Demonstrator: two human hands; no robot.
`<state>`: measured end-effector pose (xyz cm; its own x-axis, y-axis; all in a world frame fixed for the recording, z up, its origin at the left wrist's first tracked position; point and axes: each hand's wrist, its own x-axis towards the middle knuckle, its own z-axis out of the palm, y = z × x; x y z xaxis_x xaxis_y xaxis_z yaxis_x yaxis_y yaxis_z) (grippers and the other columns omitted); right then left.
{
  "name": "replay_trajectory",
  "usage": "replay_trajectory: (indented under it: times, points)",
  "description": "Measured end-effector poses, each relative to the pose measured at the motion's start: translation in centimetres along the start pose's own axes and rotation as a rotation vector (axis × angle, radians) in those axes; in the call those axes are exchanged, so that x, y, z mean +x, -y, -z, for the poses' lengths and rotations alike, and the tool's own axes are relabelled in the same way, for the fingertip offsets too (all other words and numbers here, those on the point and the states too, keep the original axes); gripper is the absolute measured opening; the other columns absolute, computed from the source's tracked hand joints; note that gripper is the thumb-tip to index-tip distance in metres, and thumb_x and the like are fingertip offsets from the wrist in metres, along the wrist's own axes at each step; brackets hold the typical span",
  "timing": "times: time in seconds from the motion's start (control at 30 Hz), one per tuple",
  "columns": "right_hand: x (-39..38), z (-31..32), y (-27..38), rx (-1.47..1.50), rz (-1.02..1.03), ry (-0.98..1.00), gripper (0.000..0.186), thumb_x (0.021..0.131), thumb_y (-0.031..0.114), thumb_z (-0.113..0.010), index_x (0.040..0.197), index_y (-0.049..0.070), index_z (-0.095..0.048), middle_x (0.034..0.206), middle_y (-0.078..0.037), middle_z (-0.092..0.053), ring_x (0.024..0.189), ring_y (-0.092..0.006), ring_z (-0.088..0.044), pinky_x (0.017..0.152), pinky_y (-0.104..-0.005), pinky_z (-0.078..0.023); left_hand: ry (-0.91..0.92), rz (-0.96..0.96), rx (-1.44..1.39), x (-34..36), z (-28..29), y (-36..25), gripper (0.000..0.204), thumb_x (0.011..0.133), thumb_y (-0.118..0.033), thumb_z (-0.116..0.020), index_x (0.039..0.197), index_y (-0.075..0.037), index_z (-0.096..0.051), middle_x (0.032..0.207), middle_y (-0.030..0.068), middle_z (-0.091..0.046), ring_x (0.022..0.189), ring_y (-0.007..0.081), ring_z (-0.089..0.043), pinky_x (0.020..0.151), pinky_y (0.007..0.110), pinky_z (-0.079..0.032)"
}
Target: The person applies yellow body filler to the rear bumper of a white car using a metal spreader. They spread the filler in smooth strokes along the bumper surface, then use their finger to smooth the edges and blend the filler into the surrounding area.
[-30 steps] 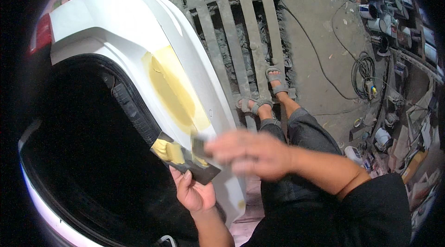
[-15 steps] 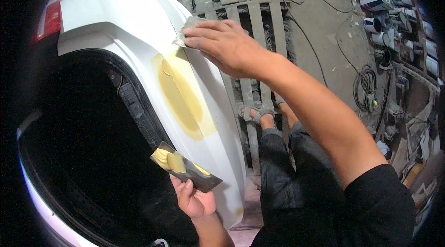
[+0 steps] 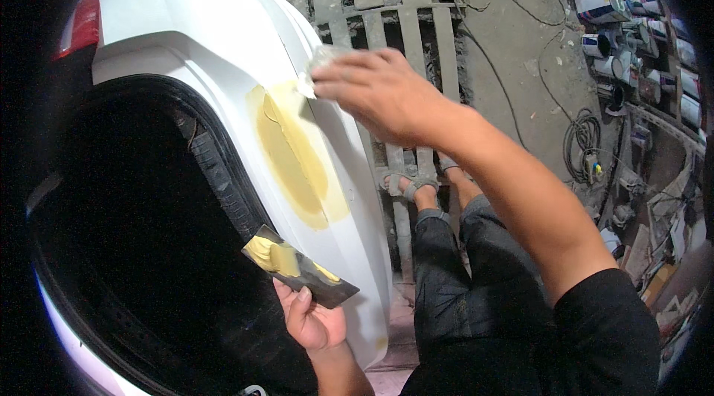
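Observation:
My left hand grips a flat dark metal putty plate by its lower edge, thumb on its face. Yellow putty sits heaped on the plate's left end. Up at the body panel's outer edge, my right hand is closed around a crumpled, pale rag-like cloth, slightly blurred by motion. The white car body panel bears a long patch of yellow filler, with a raised ridge of putty near its top. The right hand is just beyond this patch's far right corner.
The dark open trunk lies left, lined by a black rubber seal, with a red tail light above. Wooden slats with gaps cover the floor beyond the panel. A coiled cable and several paint cans are at right.
My right hand has moved a little right and nearer to me with the cloth, away from the panel's edge. The left hand and plate stay nearly where they were.

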<state>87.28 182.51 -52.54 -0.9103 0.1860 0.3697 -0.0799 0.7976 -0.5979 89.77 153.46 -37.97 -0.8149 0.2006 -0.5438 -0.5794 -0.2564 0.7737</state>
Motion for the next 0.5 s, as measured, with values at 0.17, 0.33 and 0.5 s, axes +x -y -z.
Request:
replay_trajectory:
  times: [0.17,0.33,0.5]
  points:
    - [0.9,-2.6,-1.2,0.043,-0.002,0.048,0.039,0.092,0.012,-0.058,0.130,0.020,-0.061,0.142,0.001,-0.057,0.133,-0.0239,-0.050,0.100,-0.0522,-0.041,-0.005,0.000,0.004,0.1,0.5,0.0,0.069,0.082,0.004,-0.051,0.149,-0.001,-0.034,0.146,0.0198,-0.048,0.137,0.0330,-0.046,0.119,0.049,-0.032]
    - [-8.6,-1.5,6.1,0.106,0.031,0.302,0.056,0.088,0.014,-0.059,0.143,0.024,-0.053,0.151,-0.001,-0.049,0.136,-0.0220,-0.047,0.102,-0.0639,-0.037,0.007,0.006,-0.012,0.2,1.1,0.1,0.069,0.082,0.005,-0.049,0.149,-0.001,-0.035,0.146,0.0196,-0.048,0.137,0.0331,-0.046,0.119,0.050,-0.032]
    - [-13.2,1.6,11.8,0.620,-0.201,0.292,0.048,0.090,0.015,-0.063,0.138,0.013,-0.057,0.148,-0.008,-0.052,0.131,-0.0271,-0.051,0.104,-0.0526,-0.041,0.086,0.057,-0.014,0.4,1.3,0.6,0.066,0.087,0.003,-0.048,0.152,-0.004,-0.035,0.150,0.0161,-0.047,0.138,0.0309,-0.046,0.119,0.049,-0.032]
